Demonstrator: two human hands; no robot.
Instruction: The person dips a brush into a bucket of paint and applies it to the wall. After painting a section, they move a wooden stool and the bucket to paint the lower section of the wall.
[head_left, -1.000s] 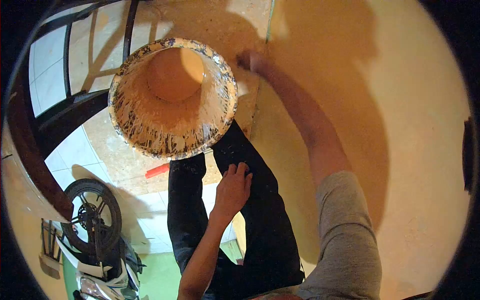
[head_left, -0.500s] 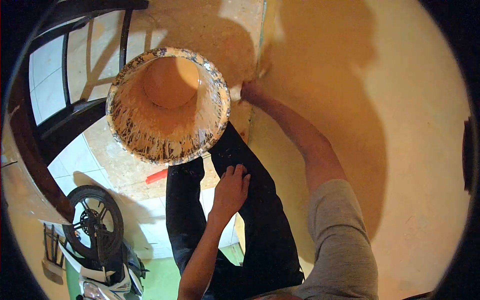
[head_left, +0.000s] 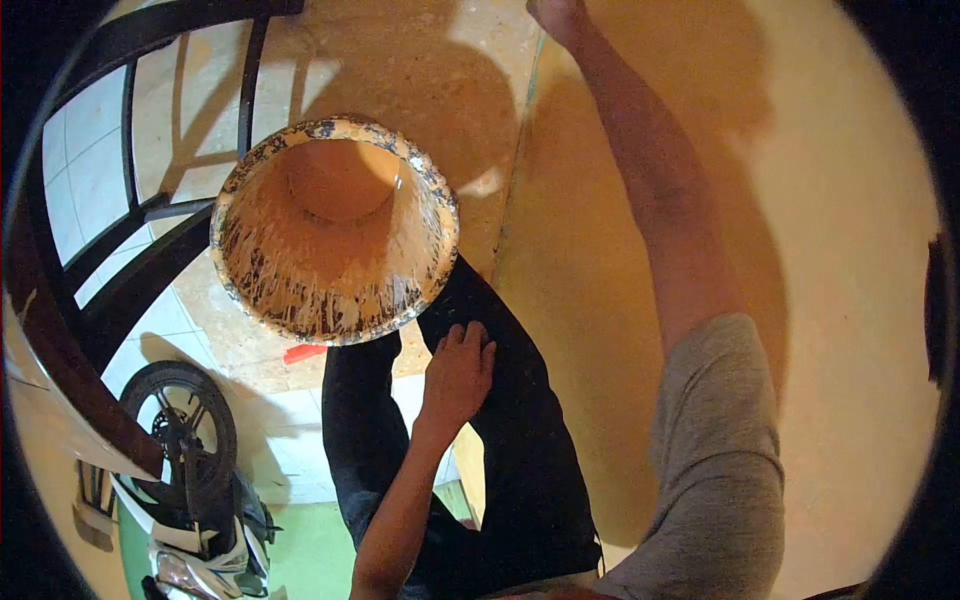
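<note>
My left hand [head_left: 461, 370] lies over the thigh of my black trousers [head_left: 525, 400], its fingers loosely extended and nothing in it. At the top edge of the view is my right hand [head_left: 556, 16], by the seam where the cream wall [head_left: 610, 380] meets the brownish surface. The frame cuts it off, so its fingers and anything in them are hidden. A paint-spattered bucket [head_left: 335, 128] stands ahead of my left hand, its mouth facing me, with orange paint at the bottom and streaks down its inner wall.
Dark railing bars [head_left: 130, 140] curve along the left. Below lies a motorcycle with its front wheel [head_left: 178, 420] showing. A red object [head_left: 303, 353] sits partly behind the bucket. White tiles [head_left: 300, 455] and a green floor [head_left: 315, 550] appear beneath my legs.
My right hand has moved up and away along the wall seam, from beside the bucket to the top edge. My left hand stays on the thigh. The view has shifted slightly.
</note>
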